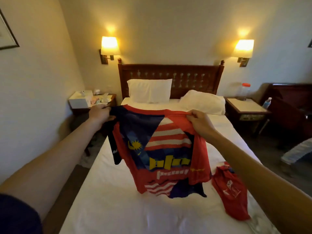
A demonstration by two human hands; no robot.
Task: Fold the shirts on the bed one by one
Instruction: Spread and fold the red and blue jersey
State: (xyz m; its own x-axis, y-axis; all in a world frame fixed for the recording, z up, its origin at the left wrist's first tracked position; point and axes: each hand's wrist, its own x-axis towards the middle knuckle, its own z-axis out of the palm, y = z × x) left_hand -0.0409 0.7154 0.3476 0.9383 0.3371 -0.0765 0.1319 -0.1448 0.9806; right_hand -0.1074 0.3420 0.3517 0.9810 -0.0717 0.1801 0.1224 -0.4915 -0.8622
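a red and navy printed shirt [162,149] is shown held up over the middle of the bed [118,208], its lower hem touching or just above the white sheet. the left hand [99,114] is curled round the dark shoulder and sleeve at the upper left corner; the right hand [199,120] pinches the red shoulder seam at the upper right. the cloth is judged to be thin, light and limp: it sags between the two grips, one dark sleeve hangs loose at the left, and the right side is folded in on itself. a slippery sports weave is suspected but cannot be confirmed. the shoulder seams are judged the best places to be held, since the body then hangs straight and can be laid flat. a second red shirt [231,191] lies crumpled on the sheet just beside the hanging hem, on the right; it is judged to lie close enough to be caught under the first shirt when that is spread. two white pillows [150,90] rest well apart from the shirts, at the carved headboard [170,71]. bedside stands flank the bed, the left one bearing a tissue box [81,98], the right one a clear jar with an orange lid [245,91]. two wall lamps [109,45] are lit.
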